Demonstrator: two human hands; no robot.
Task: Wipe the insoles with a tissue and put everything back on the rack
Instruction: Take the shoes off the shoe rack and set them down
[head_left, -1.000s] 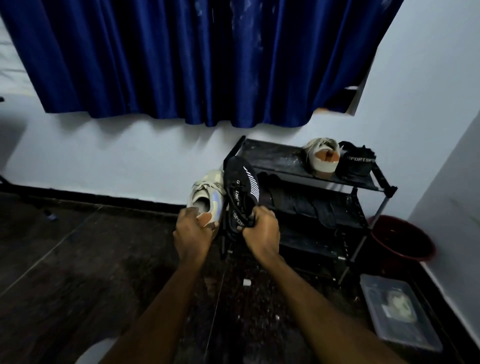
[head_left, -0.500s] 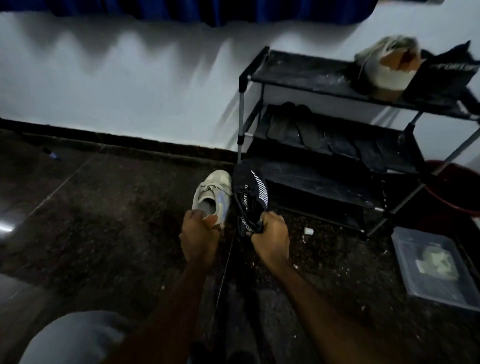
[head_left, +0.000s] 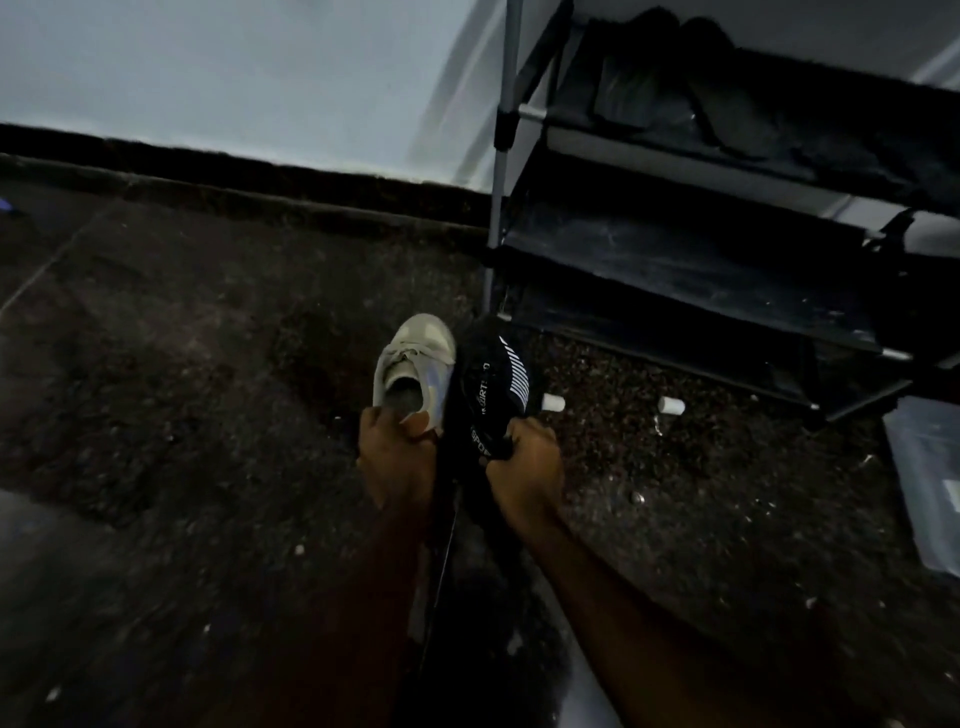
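Observation:
My left hand (head_left: 397, 457) grips the heel of a pale grey sneaker (head_left: 415, 366), toe pointing away from me, low over the dark floor. Beside it, my right hand (head_left: 524, 467) grips the heel of a black sports shoe (head_left: 493, 382) with white stripes and lettering. The two shoes are side by side, almost touching, just in front of the left foot of the black shoe rack (head_left: 675, 249). Whether the shoes rest on the floor I cannot tell. Dark footwear (head_left: 691, 93) lies on the rack's upper visible shelf. No tissue is in view.
Two small white caps (head_left: 553, 402) (head_left: 671, 406) lie on the speckled floor in front of the rack. A clear plastic box (head_left: 930, 478) sits at the right edge. The white wall with its dark skirting (head_left: 234, 171) runs along the back.
Both hands have carried the two shoes down from rack height to near the floor. My view has tilted downward; the curtain and the rack's top shelf have left the frame.

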